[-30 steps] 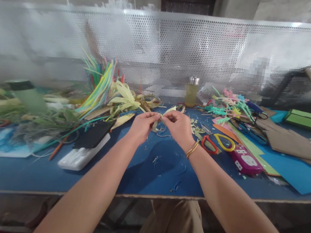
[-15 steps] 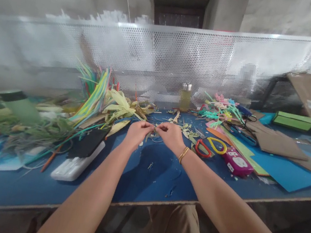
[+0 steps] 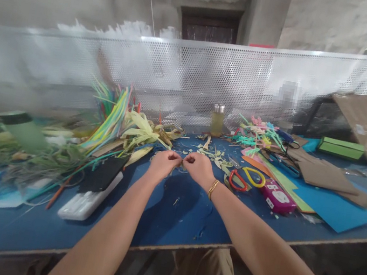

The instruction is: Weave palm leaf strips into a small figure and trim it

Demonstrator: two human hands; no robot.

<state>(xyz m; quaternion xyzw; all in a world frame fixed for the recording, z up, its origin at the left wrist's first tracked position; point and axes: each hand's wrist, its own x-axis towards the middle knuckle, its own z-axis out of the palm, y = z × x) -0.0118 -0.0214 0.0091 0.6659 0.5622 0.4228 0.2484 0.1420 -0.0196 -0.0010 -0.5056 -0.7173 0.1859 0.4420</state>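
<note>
Over the middle of the blue table, my left hand (image 3: 163,165) and my right hand (image 3: 199,168) meet fingertip to fingertip. Both pinch thumb against finger. What lies between them is too small and hidden to make out, though a pale bit shows below the left fingers. Pale corn husks (image 3: 141,131) lie just beyond my left hand. Husk scraps (image 3: 214,154) are scattered behind the right one. To the right of that hand rest scissors with one red and one yellow handle (image 3: 253,177).
Left are a black flat slab (image 3: 103,174) over a white case (image 3: 86,203), a green cup (image 3: 23,130) and colourful stems (image 3: 111,120). Right are a purple box (image 3: 277,197), blue paper (image 3: 337,212) and cardboard (image 3: 328,175). A bottle (image 3: 217,122) stands before a perforated metal screen (image 3: 208,75).
My view has tilted slightly upward, so the table sits lower and the exit sign shows in full. Both hands stay pinched close together, with only a slight shift of the fingers.
</note>
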